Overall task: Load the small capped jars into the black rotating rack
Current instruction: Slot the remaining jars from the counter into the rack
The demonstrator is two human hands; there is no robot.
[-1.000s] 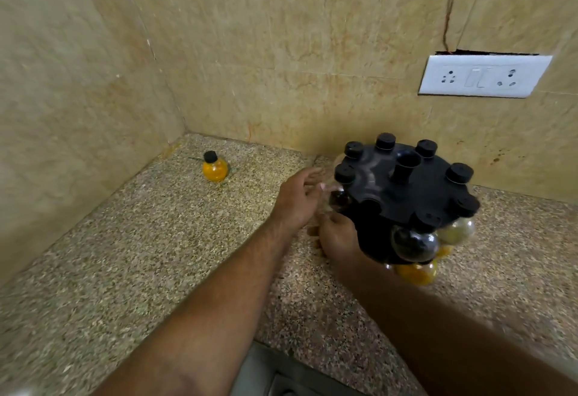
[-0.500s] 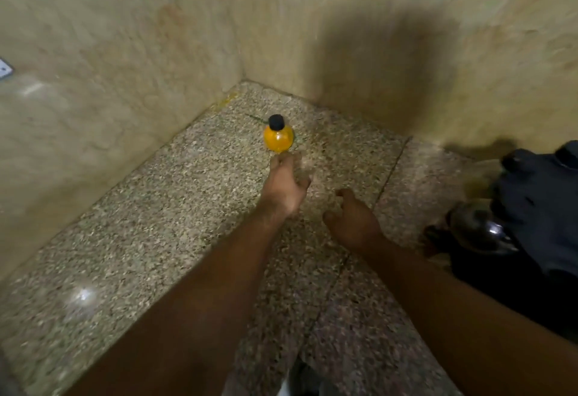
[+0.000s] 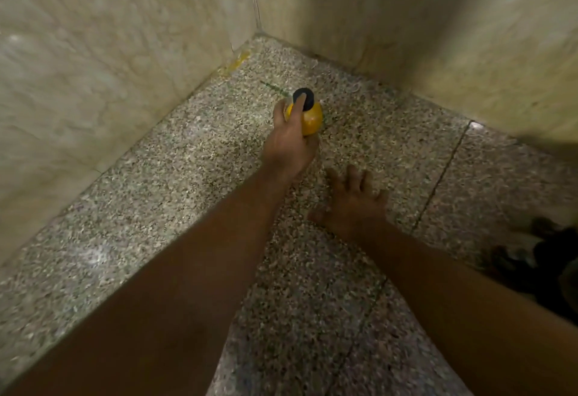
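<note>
The left hand (image 3: 289,142) gripped 1 yellow jar (image 3: 309,117) on the counter (image 3: 175,183) near the corner; the right hand (image 3: 353,201) lay open, empty; the rack (image 3: 550,258) sat blurred at right.

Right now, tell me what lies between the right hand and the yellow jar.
Head view: only bare speckled counter separates the right hand from the yellow jar, which the left hand grips.

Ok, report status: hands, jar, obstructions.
Left hand closed on yellow jar, finger on its black cap. Right hand open, empty, over the counter. Rack at right edge. Nothing in the way.
</note>
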